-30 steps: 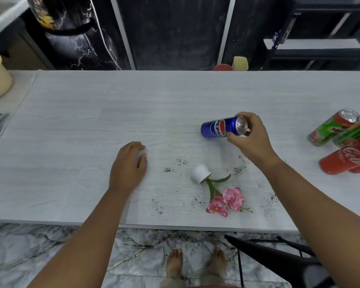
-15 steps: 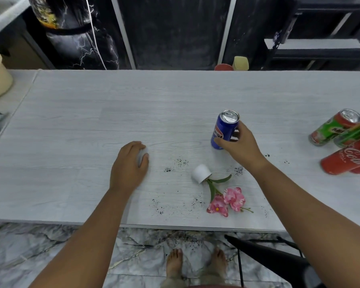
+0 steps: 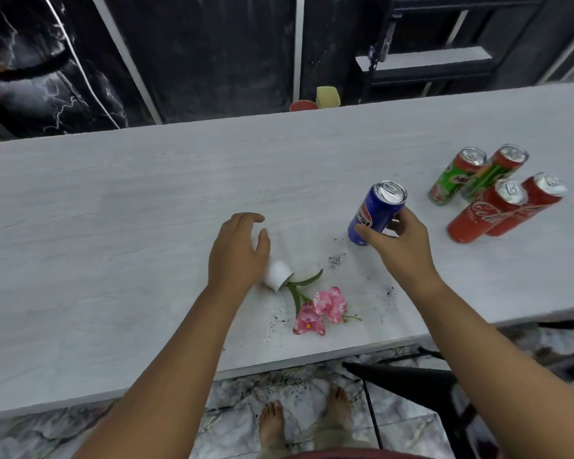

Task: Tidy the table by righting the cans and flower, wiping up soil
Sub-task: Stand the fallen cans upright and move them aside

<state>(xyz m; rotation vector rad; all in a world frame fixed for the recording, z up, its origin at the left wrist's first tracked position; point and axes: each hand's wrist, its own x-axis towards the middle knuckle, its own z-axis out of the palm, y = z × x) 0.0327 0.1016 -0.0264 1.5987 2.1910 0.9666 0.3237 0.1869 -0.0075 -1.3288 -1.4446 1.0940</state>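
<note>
Two-handed, standing barefoot at the near edge of the table [image 3: 113, 226], beside a black chair [image 3: 411, 385]. Leaving the pink flower [image 3: 322, 309] lying tipped close to that edge, its white pot [image 3: 277, 274] on its side, soil specks [image 3: 335, 260] scattered around. Hovering the left hand [image 3: 237, 256] over the pot, fingers loosely spread, gripping nothing; touching or not, impossible to tell. Wrapping the right hand [image 3: 398, 246] round the lower part of the blue can [image 3: 375, 213], standing upright just beyond the soil. Facing, farther right, two green cans [image 3: 454, 180] and two red cans [image 3: 481, 217], upright, clustered together.
</note>
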